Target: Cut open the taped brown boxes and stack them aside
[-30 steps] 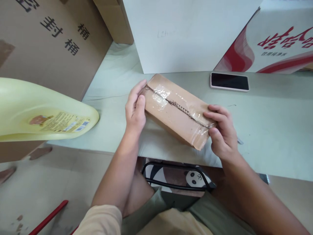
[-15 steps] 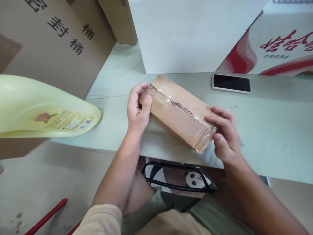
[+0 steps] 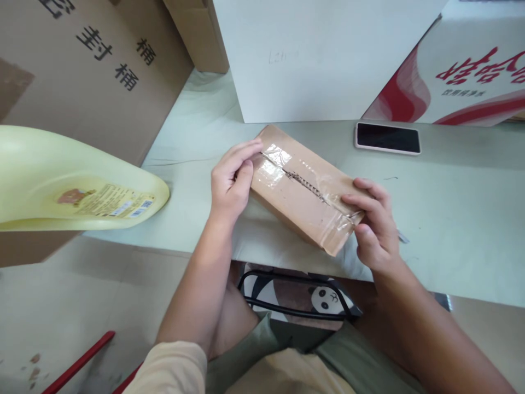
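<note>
A small brown cardboard box (image 3: 303,191) lies slantwise between my hands, over the front part of the cloth-covered table (image 3: 451,230). Clear tape covers its top, and the middle seam is torn open in a ragged line. My left hand (image 3: 233,172) grips the far left end, with the thumb on the near side and the fingers over the top edge. At the opposite end, my right hand (image 3: 375,221) closes on the corner, its fingertips on the taped top and its thumb at the end edge. A small grey object partly shows beyond my right hand; I cannot make out what it is.
A phone (image 3: 388,138) lies near the back. Behind stand a white box (image 3: 320,60) and a red-and-white printed carton (image 3: 459,82). On the left are a large brown carton (image 3: 102,104) and a pale yellow plastic item (image 3: 82,180) with a label.
The box has tilted slightly, so light now glints off the tape near my left hand. My left fingers reach a little further over its top edge. My right hand keeps its hold.
</note>
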`<state>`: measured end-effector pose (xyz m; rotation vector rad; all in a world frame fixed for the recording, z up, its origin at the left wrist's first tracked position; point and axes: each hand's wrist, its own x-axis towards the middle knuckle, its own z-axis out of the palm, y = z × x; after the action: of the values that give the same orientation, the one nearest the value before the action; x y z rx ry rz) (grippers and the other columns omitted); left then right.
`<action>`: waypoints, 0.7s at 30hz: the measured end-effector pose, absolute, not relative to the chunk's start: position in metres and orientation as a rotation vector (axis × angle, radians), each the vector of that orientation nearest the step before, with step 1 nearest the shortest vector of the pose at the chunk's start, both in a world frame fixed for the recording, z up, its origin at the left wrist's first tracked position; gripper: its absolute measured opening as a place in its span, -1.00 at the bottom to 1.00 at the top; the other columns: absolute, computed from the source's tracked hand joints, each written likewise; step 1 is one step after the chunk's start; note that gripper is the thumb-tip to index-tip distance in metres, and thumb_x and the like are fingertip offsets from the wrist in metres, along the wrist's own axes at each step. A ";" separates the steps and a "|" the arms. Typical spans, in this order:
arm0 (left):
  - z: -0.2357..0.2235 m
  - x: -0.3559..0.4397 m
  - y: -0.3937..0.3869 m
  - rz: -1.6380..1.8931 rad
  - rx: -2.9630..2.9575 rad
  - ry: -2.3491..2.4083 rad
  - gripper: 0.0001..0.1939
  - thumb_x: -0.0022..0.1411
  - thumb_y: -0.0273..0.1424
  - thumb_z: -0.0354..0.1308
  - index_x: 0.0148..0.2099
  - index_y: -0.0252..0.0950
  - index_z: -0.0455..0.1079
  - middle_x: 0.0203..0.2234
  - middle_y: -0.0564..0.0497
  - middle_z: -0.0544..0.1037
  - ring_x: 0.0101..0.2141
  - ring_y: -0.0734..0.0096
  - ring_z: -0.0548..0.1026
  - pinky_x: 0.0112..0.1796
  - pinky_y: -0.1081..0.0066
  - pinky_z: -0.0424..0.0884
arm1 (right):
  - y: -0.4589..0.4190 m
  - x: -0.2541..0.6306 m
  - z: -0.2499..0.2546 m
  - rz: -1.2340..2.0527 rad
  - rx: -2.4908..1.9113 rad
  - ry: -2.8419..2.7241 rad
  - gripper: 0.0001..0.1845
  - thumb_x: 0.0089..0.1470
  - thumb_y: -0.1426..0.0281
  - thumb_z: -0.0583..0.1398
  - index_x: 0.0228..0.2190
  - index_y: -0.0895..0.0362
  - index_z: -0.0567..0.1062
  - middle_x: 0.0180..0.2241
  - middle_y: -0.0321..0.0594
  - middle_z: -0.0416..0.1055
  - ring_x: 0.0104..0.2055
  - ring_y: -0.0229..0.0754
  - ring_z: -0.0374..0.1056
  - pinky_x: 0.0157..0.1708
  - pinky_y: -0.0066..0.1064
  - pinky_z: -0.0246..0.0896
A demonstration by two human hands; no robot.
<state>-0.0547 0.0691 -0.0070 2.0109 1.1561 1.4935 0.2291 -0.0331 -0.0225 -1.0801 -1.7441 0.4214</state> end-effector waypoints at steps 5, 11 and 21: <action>-0.007 -0.055 0.070 1.511 2.019 1.167 -0.68 0.49 -0.19 0.06 0.00 -0.07 0.64 -0.02 0.07 0.71 0.06 0.22 0.63 0.18 0.13 0.55 | -0.033 0.233 -0.017 0.421 -1.091 -1.783 -0.62 0.35 0.13 0.12 0.07 -0.10 0.57 0.23 -0.09 0.36 0.26 0.19 0.35 0.20 0.20 0.39; -0.007 -0.054 0.071 1.565 1.998 1.103 -0.72 0.46 -0.28 0.10 -0.03 -0.03 0.66 -0.05 0.11 0.72 0.02 0.25 0.65 0.14 0.18 0.56 | -0.032 0.234 -0.022 0.485 -0.980 -1.760 -0.53 0.36 0.13 0.11 0.23 -0.14 0.47 0.28 -0.14 0.34 0.30 0.16 0.34 0.25 0.14 0.34; -0.027 -0.094 0.091 1.623 1.780 1.160 -0.72 0.40 -0.06 0.20 -0.02 -0.01 0.63 -0.03 0.15 0.71 0.09 0.13 0.61 0.20 0.01 0.51 | -0.028 0.239 -0.053 0.904 -1.049 -1.448 -0.44 0.40 0.00 0.04 0.29 -0.06 0.31 0.21 -0.05 0.46 0.18 0.04 0.47 0.09 -0.02 0.46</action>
<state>-0.0938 0.0909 -0.0272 1.7799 1.1603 1.6225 0.2388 -0.0282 -0.0529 -1.0490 -1.4475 0.9037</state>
